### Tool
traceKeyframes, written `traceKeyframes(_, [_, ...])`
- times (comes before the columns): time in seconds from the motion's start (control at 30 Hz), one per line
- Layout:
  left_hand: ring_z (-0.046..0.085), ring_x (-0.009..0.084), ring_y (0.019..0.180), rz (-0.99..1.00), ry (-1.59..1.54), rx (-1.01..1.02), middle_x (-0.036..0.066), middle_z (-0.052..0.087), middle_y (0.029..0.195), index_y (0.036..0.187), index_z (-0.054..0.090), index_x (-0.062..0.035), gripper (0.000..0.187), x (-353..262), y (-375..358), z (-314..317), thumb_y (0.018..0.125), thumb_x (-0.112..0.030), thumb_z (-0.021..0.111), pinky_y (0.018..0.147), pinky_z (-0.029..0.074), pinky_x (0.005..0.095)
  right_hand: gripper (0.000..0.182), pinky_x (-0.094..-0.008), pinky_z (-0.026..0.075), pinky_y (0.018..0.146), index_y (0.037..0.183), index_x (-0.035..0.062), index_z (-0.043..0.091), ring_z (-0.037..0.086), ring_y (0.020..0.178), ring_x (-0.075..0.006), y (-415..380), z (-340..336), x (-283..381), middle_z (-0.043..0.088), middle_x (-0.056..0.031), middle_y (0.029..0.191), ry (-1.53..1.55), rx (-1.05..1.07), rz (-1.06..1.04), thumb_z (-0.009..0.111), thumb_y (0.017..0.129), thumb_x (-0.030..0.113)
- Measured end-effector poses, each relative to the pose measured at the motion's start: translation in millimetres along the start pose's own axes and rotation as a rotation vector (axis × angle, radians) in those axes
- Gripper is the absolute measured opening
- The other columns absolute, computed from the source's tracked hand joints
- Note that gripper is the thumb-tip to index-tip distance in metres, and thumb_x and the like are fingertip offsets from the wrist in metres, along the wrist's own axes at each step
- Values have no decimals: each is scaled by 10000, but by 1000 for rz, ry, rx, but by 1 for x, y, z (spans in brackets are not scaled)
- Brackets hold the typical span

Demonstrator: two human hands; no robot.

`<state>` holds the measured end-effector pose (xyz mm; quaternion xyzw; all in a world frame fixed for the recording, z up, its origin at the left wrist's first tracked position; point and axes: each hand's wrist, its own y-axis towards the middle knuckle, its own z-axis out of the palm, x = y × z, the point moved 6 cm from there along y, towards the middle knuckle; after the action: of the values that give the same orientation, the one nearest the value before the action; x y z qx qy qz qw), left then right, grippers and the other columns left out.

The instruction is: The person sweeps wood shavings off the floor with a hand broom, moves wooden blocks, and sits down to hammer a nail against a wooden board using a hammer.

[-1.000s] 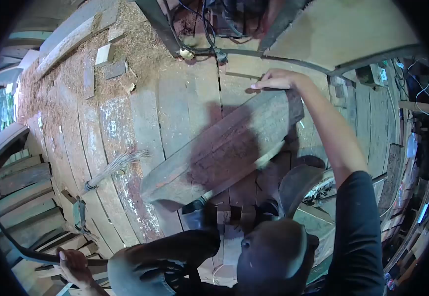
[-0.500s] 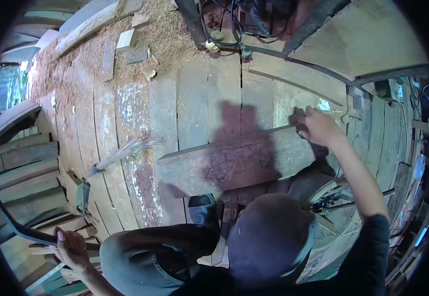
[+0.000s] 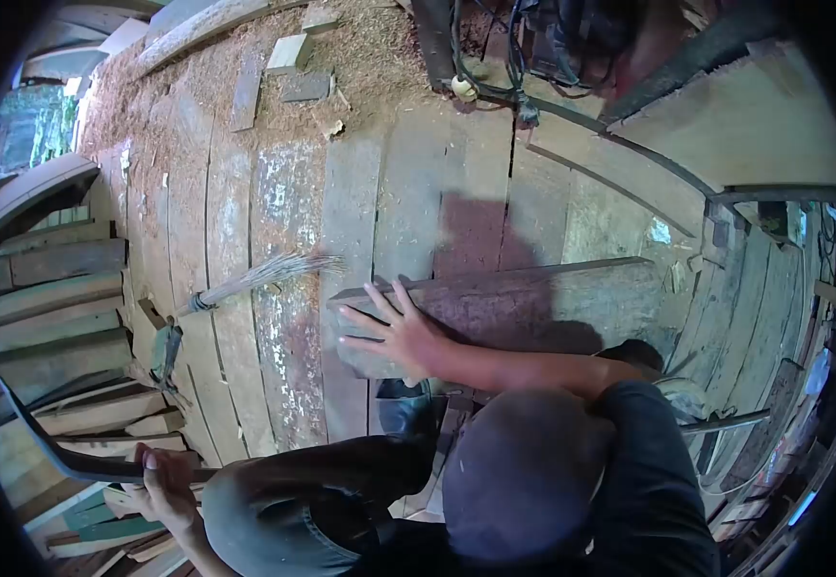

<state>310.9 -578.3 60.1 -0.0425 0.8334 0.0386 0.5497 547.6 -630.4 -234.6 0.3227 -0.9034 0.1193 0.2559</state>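
A long, weathered grey-brown wooden plank (image 3: 533,308) with reddish stains lies flat across the worn floorboards (image 3: 283,240). The right hand (image 3: 397,332) presses on its left end, fingers spread wide. The left hand (image 3: 170,481) is closed around a dark curved metal blade (image 3: 48,438).

plank (image 3: 533,308): thick, weathered grey-brown board, reddish stains on its face | pose: lying flat, long axis running left-right across the floorboards | tool (image 3: 48,442): long, dark, curved blade on a handle | location: lower left, blade angled up and left, above stacked timber
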Motion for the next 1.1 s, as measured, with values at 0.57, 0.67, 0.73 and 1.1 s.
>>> traceKeyframes(0.57, [339,75,464,-219,171,207,-25,372,596,801,473,-44,270,30,7,50,861,-232,657,441,245,249,763,-555,242,1145,1384,128,447,300,1384,-358,-55,-63,-52,366,-144,1448,-73,-242,-73,756,741,397])
traceKeyframes(0.67, [464,78,691,-229,251,680,-37,480,752,1117,546,31,253,93,29,156,934,-137,590,613,381,218,628,-419,408,1064,1353,94,467,464,1254,-323,-49,-91,-50,442,-143,1360,463,-426,84,709,802,275])
traceKeyframes(0.73, [480,99,686,-140,357,864,31,498,745,1107,557,26,264,150,42,189,925,-160,597,628,415,275,612,-424,412,1056,1354,92,465,469,1245,-321,-46,-113,-67,455,-141,1349,326,-478,100,701,812,251])
traceKeyframes(1.1, [633,451,856,279,1007,767,267,653,866,1262,477,-18,470,214,94,226,912,-318,568,749,512,504,730,-476,360,1065,1455,166,379,379,1299,-348,-113,-80,-143,353,-135,1428,-133,-413,499,672,820,375])
